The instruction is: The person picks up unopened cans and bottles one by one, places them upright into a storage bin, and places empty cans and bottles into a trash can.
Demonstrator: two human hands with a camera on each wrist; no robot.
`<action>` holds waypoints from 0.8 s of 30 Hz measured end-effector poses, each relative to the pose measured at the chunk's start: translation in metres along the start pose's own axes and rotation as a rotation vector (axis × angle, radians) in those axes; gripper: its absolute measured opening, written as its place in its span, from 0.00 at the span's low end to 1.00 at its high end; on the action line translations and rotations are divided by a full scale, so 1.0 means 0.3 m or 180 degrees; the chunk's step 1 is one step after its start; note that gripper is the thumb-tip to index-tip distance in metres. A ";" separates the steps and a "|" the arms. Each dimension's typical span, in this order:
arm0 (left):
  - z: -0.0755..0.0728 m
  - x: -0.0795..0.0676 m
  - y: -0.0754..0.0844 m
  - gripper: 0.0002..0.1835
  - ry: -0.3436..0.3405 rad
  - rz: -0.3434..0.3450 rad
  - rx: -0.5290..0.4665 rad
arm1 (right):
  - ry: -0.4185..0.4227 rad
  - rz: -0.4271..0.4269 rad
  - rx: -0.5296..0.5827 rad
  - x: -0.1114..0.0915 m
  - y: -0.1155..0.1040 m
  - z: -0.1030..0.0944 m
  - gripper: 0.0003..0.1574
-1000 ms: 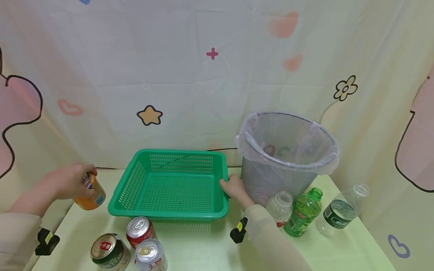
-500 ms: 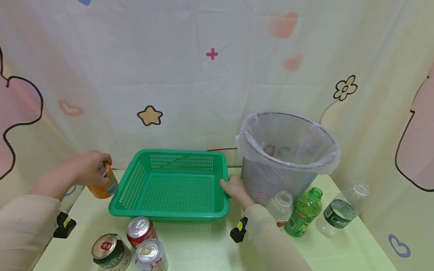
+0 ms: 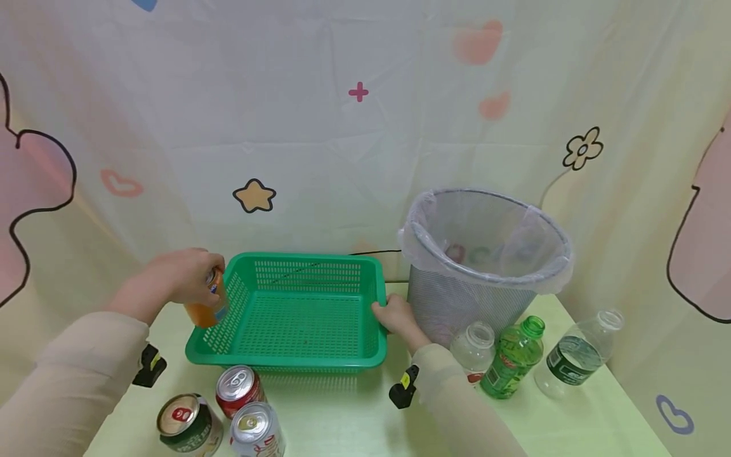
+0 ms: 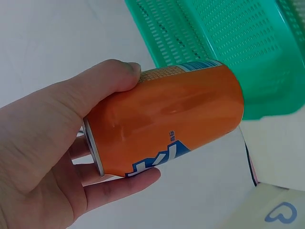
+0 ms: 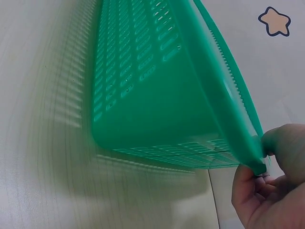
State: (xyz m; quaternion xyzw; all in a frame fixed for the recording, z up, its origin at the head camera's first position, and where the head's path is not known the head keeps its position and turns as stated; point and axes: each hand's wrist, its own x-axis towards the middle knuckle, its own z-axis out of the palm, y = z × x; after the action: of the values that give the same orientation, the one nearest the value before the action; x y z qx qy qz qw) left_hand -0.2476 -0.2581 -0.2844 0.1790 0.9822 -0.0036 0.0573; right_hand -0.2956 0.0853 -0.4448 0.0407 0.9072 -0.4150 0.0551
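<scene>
An orange soda can [image 4: 167, 114] is in my left hand [image 3: 191, 276], thumb on one side and fingers on the other near its top end. In the head view the can overlaps the left rim of the green plastic basket [image 3: 308, 365], tilted with its base toward the front left. My right hand [image 3: 398, 317] pinches the basket's right rim between thumb and fingers, as the right wrist view also shows [image 5: 281, 171]. The basket has slotted walls, and nothing lies in it. Three cans stand in front: a dark green one [image 3: 191, 428], a red one [image 3: 240, 390] and a white one [image 3: 257, 431].
A mesh waste bin [image 3: 468, 304] with a clear liner stands right of the basket. Before it stand a clear bottle [image 3: 474, 352], a green bottle [image 3: 512, 358] and a labelled clear bottle [image 3: 577, 355]. A printed curtain [image 3: 320, 158] hangs behind the table [image 3: 354, 419].
My left hand has carried the orange can rightward and slightly up, from left of the basket to over its left rim. My right hand still holds the basket, which stays in place.
</scene>
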 end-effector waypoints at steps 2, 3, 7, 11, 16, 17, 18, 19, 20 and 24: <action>-0.002 0.014 0.019 0.22 -0.0025 0.0023 0.0015 | -0.0001 0.0023 -0.0005 0.001 0.000 0.000 0.15; -0.001 0.020 0.028 0.22 -0.0038 0.0030 0.0024 | -0.0005 0.0017 -0.0014 0.002 0.001 0.000 0.15; 0.010 0.045 0.051 0.22 -0.0081 0.0057 0.0011 | -0.0007 0.0043 -0.0023 0.005 0.001 0.001 0.15; 0.022 0.061 0.069 0.22 -0.0133 0.0089 -0.0005 | -0.0009 0.0049 -0.0020 0.009 0.005 0.001 0.15; 0.039 0.077 0.085 0.22 -0.0159 0.0091 -0.0061 | -0.0003 0.0042 -0.0022 0.008 0.004 0.000 0.15; 0.043 0.081 0.088 0.23 -0.0167 0.0088 -0.0070 | -0.0003 0.0043 -0.0014 0.007 0.003 -0.001 0.15; 0.047 0.085 0.088 0.23 -0.0177 0.0088 -0.0069 | -0.0001 0.0043 0.0002 0.005 0.001 -0.001 0.15; 0.051 0.090 0.089 0.24 -0.0189 0.0097 -0.0061 | -0.0004 0.0043 0.0015 0.004 0.000 -0.001 0.15; 0.055 0.095 0.089 0.24 -0.0204 0.0106 -0.0049 | -0.0006 0.0042 0.0028 0.003 -0.001 -0.001 0.15; 0.071 0.114 0.089 0.23 -0.0243 0.0139 -0.0036 | -0.0016 0.0016 0.0055 0.001 0.000 0.000 0.15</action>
State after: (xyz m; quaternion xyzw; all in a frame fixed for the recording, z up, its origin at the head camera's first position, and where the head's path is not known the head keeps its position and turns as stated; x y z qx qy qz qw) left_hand -0.2675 -0.2215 -0.3091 0.1999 0.9751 -0.0036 0.0959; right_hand -0.2959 0.0852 -0.4449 0.0424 0.9034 -0.4227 0.0580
